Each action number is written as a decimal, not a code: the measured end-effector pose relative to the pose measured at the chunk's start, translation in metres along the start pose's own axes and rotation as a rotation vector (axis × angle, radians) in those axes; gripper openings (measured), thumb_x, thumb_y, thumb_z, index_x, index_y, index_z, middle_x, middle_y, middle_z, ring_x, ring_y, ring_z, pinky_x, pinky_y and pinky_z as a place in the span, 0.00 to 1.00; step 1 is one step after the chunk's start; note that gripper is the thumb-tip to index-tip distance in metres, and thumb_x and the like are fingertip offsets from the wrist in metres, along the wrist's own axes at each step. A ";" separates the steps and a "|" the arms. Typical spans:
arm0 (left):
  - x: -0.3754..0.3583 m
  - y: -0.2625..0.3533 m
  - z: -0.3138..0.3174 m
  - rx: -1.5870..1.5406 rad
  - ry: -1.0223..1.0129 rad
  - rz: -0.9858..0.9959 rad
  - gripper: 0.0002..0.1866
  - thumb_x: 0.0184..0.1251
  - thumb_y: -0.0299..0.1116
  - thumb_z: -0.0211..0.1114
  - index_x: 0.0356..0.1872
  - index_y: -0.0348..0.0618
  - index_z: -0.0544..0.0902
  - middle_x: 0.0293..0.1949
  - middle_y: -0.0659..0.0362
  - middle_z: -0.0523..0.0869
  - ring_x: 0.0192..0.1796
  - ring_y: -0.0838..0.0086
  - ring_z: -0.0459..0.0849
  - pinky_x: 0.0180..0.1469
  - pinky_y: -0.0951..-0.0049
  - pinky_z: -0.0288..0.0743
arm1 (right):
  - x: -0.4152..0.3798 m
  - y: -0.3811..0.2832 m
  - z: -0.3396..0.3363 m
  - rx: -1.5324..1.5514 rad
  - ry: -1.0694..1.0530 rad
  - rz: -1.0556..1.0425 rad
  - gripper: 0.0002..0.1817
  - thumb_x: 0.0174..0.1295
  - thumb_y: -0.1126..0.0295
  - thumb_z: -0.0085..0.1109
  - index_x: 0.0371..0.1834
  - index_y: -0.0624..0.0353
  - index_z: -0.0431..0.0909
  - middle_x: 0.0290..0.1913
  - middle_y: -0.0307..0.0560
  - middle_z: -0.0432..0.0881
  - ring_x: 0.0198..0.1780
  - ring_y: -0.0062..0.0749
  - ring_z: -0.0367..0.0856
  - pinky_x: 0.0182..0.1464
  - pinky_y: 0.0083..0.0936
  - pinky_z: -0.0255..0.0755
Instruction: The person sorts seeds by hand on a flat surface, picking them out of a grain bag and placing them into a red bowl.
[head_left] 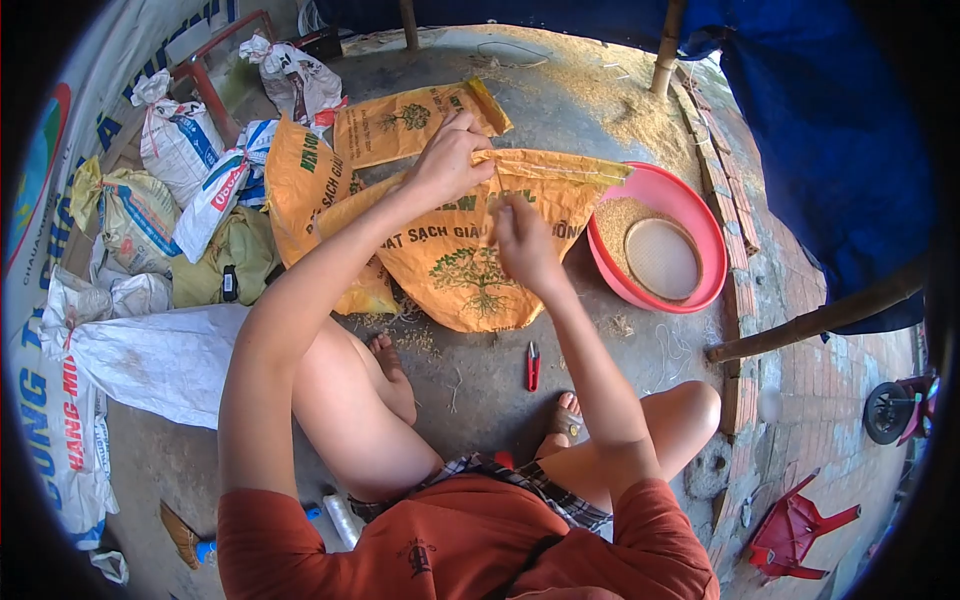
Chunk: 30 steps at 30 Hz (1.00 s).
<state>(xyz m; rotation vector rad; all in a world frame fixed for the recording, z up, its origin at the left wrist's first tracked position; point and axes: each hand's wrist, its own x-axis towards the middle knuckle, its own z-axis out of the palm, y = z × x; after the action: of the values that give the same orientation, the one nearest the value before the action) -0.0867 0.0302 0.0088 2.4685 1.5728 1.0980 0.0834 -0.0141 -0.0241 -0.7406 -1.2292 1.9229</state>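
An orange printed sack [480, 255] stands upright in front of me, with a tree picture and dark lettering on its side. My left hand [450, 160] is closed on its top edge. My right hand [527, 245] is closed just below that edge, in front of the sack's face. A thin dark line runs between the right fingers and the edge; what those fingers hold is too small to make out. Red thread snips [533, 367] lie on the floor between my feet.
Right of the sack sits a pink basin [710, 250] holding grain and a round sieve [662, 260]. Another orange sack [400, 125] lies behind. Filled bags [180, 140] crowd the left. A bamboo pole [820, 315], red stool [795, 530] and thread spool [341, 520] are around me.
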 end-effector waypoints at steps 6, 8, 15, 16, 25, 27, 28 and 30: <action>-0.005 0.001 0.001 -0.025 0.015 0.058 0.11 0.47 0.28 0.66 0.32 0.32 0.81 0.35 0.54 0.73 0.43 0.63 0.73 0.47 0.68 0.67 | -0.004 -0.001 0.002 -0.334 0.076 -0.100 0.10 0.66 0.66 0.41 0.41 0.62 0.67 0.18 0.42 0.72 0.11 0.20 0.66 0.10 0.21 0.63; -0.002 0.003 -0.001 -0.024 0.025 0.090 0.11 0.47 0.28 0.66 0.32 0.32 0.81 0.35 0.54 0.73 0.43 0.63 0.73 0.48 0.68 0.67 | -0.002 -0.009 -0.006 0.180 -0.019 0.055 0.09 0.66 0.69 0.40 0.40 0.65 0.66 0.19 0.41 0.68 0.11 0.20 0.64 0.10 0.20 0.63; -0.003 0.006 0.001 0.090 0.063 0.239 0.10 0.48 0.31 0.65 0.30 0.34 0.80 0.36 0.55 0.74 0.45 0.63 0.71 0.48 0.68 0.66 | 0.000 -0.002 -0.011 1.686 -0.504 0.267 0.09 0.66 0.70 0.37 0.39 0.66 0.64 0.22 0.40 0.64 0.12 0.18 0.62 0.07 0.12 0.58; -0.002 0.005 0.000 0.089 0.059 0.211 0.11 0.49 0.33 0.65 0.30 0.34 0.80 0.35 0.54 0.74 0.44 0.62 0.72 0.46 0.67 0.67 | 0.001 -0.001 -0.010 1.209 -0.346 0.189 0.08 0.66 0.70 0.39 0.38 0.64 0.65 0.22 0.40 0.66 0.12 0.18 0.63 0.08 0.13 0.59; -0.002 -0.013 0.002 -0.043 -0.048 0.093 0.17 0.55 0.41 0.65 0.33 0.34 0.80 0.35 0.52 0.79 0.41 0.59 0.78 0.43 0.66 0.69 | -0.006 0.012 0.016 -0.599 0.167 -0.148 0.12 0.66 0.65 0.41 0.40 0.64 0.65 0.20 0.43 0.71 0.09 0.20 0.67 0.09 0.19 0.61; -0.002 -0.015 0.006 -0.032 -0.039 0.081 0.17 0.56 0.42 0.65 0.34 0.35 0.81 0.36 0.53 0.79 0.42 0.61 0.77 0.44 0.65 0.68 | -0.010 0.004 0.019 -0.564 0.167 -0.123 0.11 0.66 0.66 0.40 0.38 0.64 0.65 0.20 0.43 0.72 0.09 0.21 0.68 0.09 0.19 0.61; -0.002 -0.015 0.007 -0.022 -0.030 0.069 0.17 0.56 0.43 0.65 0.35 0.36 0.81 0.36 0.55 0.78 0.43 0.62 0.76 0.46 0.65 0.67 | -0.012 0.000 0.020 -0.530 0.167 -0.099 0.09 0.65 0.68 0.40 0.36 0.64 0.65 0.19 0.44 0.72 0.10 0.23 0.68 0.08 0.20 0.60; -0.001 -0.014 0.007 0.001 -0.033 0.061 0.17 0.56 0.43 0.65 0.35 0.37 0.82 0.37 0.56 0.78 0.45 0.63 0.75 0.48 0.65 0.65 | -0.013 -0.013 0.013 -0.137 0.087 0.027 0.09 0.66 0.68 0.39 0.35 0.64 0.65 0.19 0.43 0.70 0.10 0.22 0.67 0.08 0.18 0.60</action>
<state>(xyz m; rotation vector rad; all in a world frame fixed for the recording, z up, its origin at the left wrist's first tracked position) -0.0941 0.0388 -0.0022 2.5375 1.4999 1.0578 0.0843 -0.0278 -0.0059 -0.9062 -1.3123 1.8218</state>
